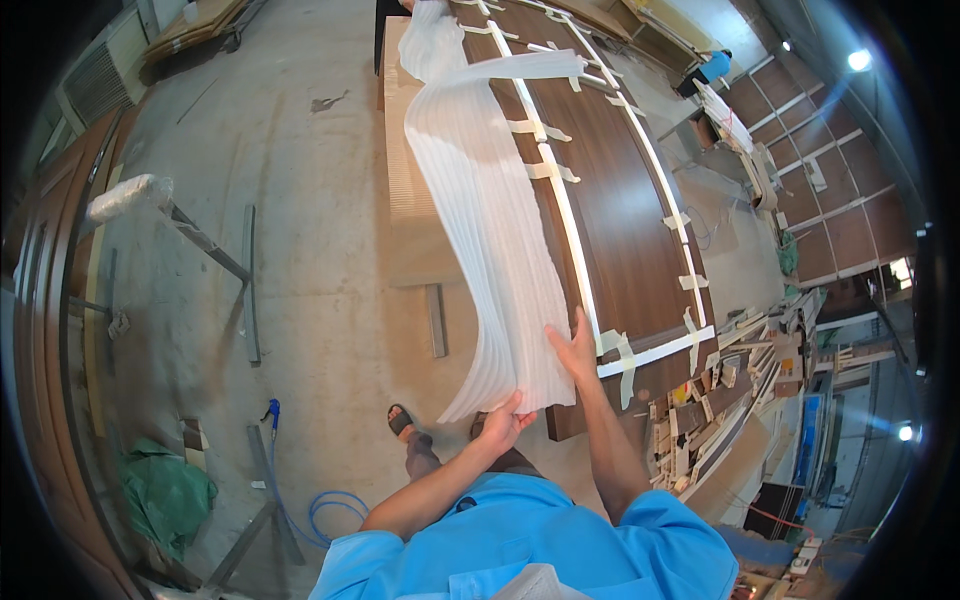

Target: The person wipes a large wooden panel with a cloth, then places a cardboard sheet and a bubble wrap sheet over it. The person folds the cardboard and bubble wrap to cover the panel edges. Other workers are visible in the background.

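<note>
A long white foam sheet point(490, 210) drapes along the left edge of a dark brown wooden panel point(620, 200), and its loose side hangs down in waves. My left hand point(505, 425) is closed on the sheet's near end, pinching its lower edge. Farther right, my right hand point(577, 352) rests against the sheet at the panel's edge, thumb and fingers spread. White strips point(567, 235) run lengthwise over the panel, held by pieces of pale tape point(553, 172). A crosswise white strip point(655, 352) lies near the panel's close end.
Beneath the sheet's left side is corrugated cardboard point(415, 215). On the left stand a metal support point(207, 240) with a wrapped end and brown door panels point(50, 300). A blue hose point(335, 500) lies on the floor. Wood offcuts point(715, 430) pile up right; a person point(712, 68) works far off.
</note>
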The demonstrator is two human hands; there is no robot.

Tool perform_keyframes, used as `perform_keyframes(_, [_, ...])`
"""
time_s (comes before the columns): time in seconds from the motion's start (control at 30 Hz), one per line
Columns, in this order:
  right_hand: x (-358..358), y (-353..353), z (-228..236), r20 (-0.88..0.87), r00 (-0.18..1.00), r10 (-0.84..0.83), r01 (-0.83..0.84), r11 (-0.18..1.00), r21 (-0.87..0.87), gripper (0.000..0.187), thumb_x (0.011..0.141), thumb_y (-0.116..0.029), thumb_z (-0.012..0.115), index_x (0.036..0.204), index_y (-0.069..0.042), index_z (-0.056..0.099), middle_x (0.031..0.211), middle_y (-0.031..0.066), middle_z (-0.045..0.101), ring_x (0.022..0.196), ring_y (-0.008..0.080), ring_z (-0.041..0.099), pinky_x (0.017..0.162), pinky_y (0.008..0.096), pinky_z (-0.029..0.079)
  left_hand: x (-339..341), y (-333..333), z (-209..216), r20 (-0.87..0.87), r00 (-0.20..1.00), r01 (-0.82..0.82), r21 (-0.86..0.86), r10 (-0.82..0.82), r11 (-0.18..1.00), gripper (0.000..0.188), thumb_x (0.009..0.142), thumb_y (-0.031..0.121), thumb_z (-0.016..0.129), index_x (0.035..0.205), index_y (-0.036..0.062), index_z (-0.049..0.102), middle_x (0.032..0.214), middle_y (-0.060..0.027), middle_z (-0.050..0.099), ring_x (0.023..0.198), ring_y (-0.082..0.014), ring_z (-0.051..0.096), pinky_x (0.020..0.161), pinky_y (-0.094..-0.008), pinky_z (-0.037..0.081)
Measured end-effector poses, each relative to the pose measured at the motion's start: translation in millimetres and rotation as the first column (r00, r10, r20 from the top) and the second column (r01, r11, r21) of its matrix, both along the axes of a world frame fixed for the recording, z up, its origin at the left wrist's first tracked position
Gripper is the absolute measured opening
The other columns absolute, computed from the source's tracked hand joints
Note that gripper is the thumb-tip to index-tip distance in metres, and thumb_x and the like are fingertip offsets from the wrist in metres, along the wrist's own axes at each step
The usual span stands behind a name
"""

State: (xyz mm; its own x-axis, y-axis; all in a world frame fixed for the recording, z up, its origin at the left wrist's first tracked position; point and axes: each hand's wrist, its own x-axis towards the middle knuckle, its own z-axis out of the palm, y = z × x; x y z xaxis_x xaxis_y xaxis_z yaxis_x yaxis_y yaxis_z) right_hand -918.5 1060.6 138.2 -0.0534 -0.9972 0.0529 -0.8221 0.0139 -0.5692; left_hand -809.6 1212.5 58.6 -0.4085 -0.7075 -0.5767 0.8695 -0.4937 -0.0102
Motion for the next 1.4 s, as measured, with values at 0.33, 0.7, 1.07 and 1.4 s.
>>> perform_keyframes(0.33, [-18, 20, 54, 0.503, 0.860, 0.085, -0.226, 0.948, 0.225, 0.035, 0.089, -0.008, 0.061, 0.122, 0.003, 0.058, 0.106, 0.0060, 0.066, 0.094, 0.0114, 0.060, 0.083, 0.0280, 0.048, 158, 29, -7, 0.916, 0.331, 0.852, -0.186, -0.226, 0.490, 0.069, 0.096, 0.048, 0.052, 0.147, 0.0047, 0.033, 0.141, -0.0119, 0.048, 0.130, -0.0236, 0.046, 0.105, -0.0400, 0.040])
perform_keyframes(0.7, [0, -14, 103, 0.557, 0.810, 0.184, -0.392, 0.877, 0.279, 0.035, 0.091, -0.012, 0.061, 0.124, 0.002, 0.058, 0.104, 0.0003, 0.064, 0.091, 0.0071, 0.056, 0.080, 0.0250, 0.046, 185, -114, 24, 0.919, 0.393, 0.179, -0.116, 0.037, 0.977, 0.098, 0.086, 0.051, 0.064, 0.152, 0.0045, 0.007, 0.155, -0.0240, 0.014, 0.141, -0.0381, 0.025, 0.112, -0.0502, 0.029])
perform_keyframes(1.07, [-71, -6, 85, 0.667, 0.731, 0.144, -0.456, 0.830, 0.321, 0.037, 0.092, -0.014, 0.061, 0.125, 0.002, 0.058, 0.109, 0.0047, 0.066, 0.100, 0.0110, 0.058, 0.087, 0.0282, 0.047, 144, -280, 43, 0.588, -0.527, 0.742, -0.034, 0.614, 0.670, 0.055, 0.085, 0.016, 0.063, 0.136, 0.0054, 0.044, 0.146, -0.0193, 0.038, 0.138, -0.0386, 0.032, 0.111, -0.0459, 0.032])
perform_keyframes(1.4, [-101, 9, 68, 0.240, 0.969, 0.056, -0.192, 0.783, 0.592, 0.020, 0.089, -0.015, 0.065, 0.099, 0.001, 0.068, 0.075, 0.0041, 0.065, 0.072, 0.0090, 0.054, 0.069, 0.0294, 0.047, 225, -566, -19, 0.469, -0.710, 0.652, 0.155, 0.525, 0.743, 0.074, 0.086, 0.037, 0.063, 0.147, 0.0092, 0.030, 0.156, -0.0169, 0.021, 0.142, -0.0401, 0.022, 0.110, -0.0549, 0.028])
